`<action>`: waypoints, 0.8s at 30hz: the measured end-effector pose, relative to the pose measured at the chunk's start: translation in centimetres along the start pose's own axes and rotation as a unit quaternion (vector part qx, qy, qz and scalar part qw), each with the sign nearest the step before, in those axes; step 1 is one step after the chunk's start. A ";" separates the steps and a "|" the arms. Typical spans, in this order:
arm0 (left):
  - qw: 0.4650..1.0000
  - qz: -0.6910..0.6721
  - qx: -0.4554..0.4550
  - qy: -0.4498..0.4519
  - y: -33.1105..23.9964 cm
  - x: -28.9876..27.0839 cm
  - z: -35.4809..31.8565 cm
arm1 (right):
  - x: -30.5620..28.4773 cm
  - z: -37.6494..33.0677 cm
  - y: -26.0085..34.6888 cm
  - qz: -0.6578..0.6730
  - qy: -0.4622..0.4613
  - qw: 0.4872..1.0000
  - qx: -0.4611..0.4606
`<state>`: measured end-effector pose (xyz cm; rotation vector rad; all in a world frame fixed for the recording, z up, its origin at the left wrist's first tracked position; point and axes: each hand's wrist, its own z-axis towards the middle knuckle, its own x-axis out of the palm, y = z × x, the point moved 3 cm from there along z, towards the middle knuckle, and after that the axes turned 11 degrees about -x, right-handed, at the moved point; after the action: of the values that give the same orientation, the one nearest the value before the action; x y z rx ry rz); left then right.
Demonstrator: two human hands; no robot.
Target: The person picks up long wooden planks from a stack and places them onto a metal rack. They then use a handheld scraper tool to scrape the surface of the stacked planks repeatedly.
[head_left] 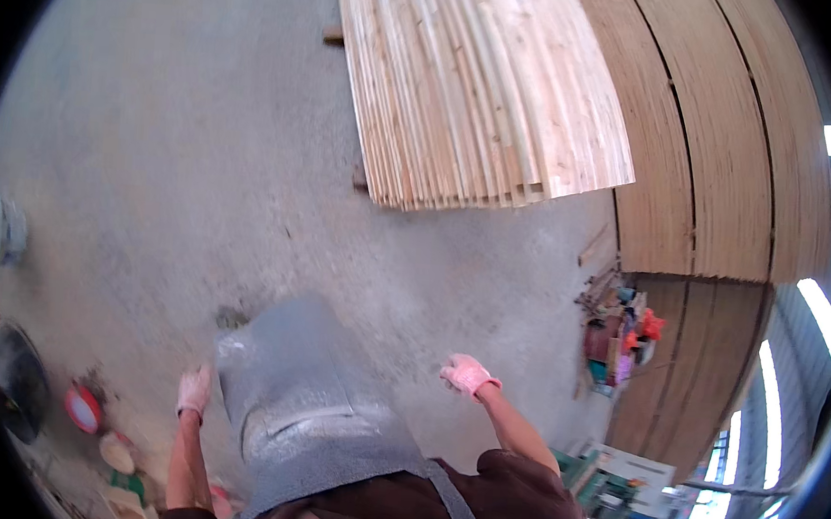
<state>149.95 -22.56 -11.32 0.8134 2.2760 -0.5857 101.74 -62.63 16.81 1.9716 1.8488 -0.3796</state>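
My left hand (194,391), in a pink glove, hangs beside the left edge of my grey apron (308,386). Its fingers are small and blurred, and I see no object in it. To the right of the apron, my right hand (468,374) is held out over the concrete floor (203,151), also in a pink glove. Its fingers curl inward with nothing visible in them. Neither hand touches the stack of pale wooden boards (464,91) farther ahead.
Tall wooden panels (699,134) line the right side, with a pile of mixed items (620,339) at their foot. A green machine (601,490) is at lower right. On the left are a white bucket (0,231), a black tub (16,378) and a red-rimmed container (84,409).
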 end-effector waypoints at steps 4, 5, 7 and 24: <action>0.962 -0.216 -0.120 0.115 3.4 1.3 -0.4 | 2.3 -1.1 -6.9 0.228 -0.140 0.963 -0.017; 0.985 -0.067 -0.064 0.143 2.6 0.0 -0.6 | 3.5 -3.2 -7.5 0.292 -0.179 0.939 -0.014; 0.981 -0.031 -0.046 0.187 0.7 -2.3 -0.4 | 9.0 -7.7 -10.5 0.291 -0.268 0.919 -0.003; 0.777 0.390 0.475 0.134 -42.9 11.2 -12.9 | 72.1 -18.0 -34.3 0.419 -0.418 0.790 0.163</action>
<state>108.63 -41.00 -2.07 2.2857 1.4717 -1.2561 72.33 10.73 -4.51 2.0736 0.3061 -1.0861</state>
